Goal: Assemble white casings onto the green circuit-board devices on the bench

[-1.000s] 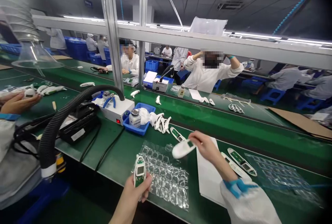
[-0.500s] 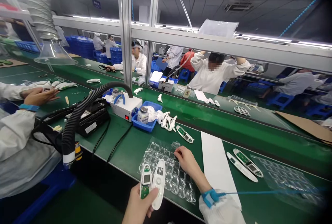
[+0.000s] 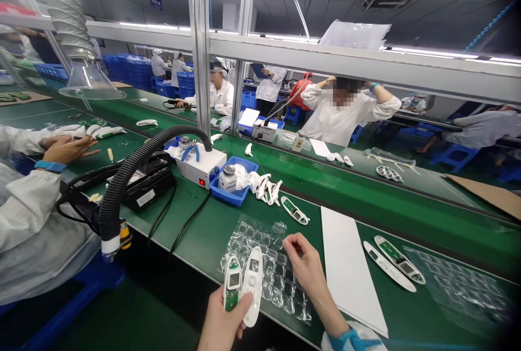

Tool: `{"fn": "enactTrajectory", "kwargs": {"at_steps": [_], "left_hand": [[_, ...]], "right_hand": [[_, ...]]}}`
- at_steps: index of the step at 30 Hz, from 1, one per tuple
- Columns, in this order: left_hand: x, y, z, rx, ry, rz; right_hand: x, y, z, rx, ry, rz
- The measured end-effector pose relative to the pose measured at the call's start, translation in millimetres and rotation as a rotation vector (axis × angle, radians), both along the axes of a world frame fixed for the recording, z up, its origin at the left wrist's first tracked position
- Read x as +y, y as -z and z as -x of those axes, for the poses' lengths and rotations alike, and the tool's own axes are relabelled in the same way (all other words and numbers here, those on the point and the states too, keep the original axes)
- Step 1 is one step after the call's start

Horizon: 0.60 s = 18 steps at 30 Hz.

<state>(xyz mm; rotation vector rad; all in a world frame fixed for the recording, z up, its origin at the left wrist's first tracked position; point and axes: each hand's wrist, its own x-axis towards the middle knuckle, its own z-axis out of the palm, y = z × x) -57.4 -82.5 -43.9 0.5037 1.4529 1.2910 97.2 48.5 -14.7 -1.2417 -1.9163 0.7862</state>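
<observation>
– What are the fingers doing?
– The left hand [image 3: 223, 316] grips two things side by side: a boat-shaped white plastic half with a green circuit board [image 3: 233, 286] and a long oval white plastic cover [image 3: 253, 280]. The right hand [image 3: 306, 264] has its thumb and finger close together above a clear plastic sheet of square pockets [image 3: 280, 272]. I can't tell if they pinch anything.
– What could go wrong?
– One hand holds both parts, so if its thumb goes loose, the cover could slip. They're by the table's edge, so it might hit the floor. The two parts could also bump and scratch.
– Can you count?
– One board half and one cover are held. On the green table [image 3: 207, 242] lie a second board half [image 3: 295, 211], a third board half [image 3: 399, 260] and, just beside that, a second cover [image 3: 389, 268]. So three halves, two covers. There are two pocket sheets; the second pocket sheet [image 3: 456, 280] is far right. Further off, one blue plastic tray [image 3: 228, 197] sits beside small white plastic pieces [image 3: 268, 185], too jumbled to count.
</observation>
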Motion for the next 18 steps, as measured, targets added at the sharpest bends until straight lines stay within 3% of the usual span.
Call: {"fn": "enactTrajectory", "kwargs": {"at_steps": [6,13,18], "left_hand": [[5,-2.5,-6,0.080,0.016,-0.005],[6,1.4,-10,0.105,0.045,-0.023],[7,5.2,-9,0.105,0.041,-0.015]], "right_hand": [[-27,-22.3,16,0.044,-0.215,0.192],[-30,-13.9,20,0.057,-0.193,0.219],[-34,-6.4,21,0.139,-0.157,0.323]]}}
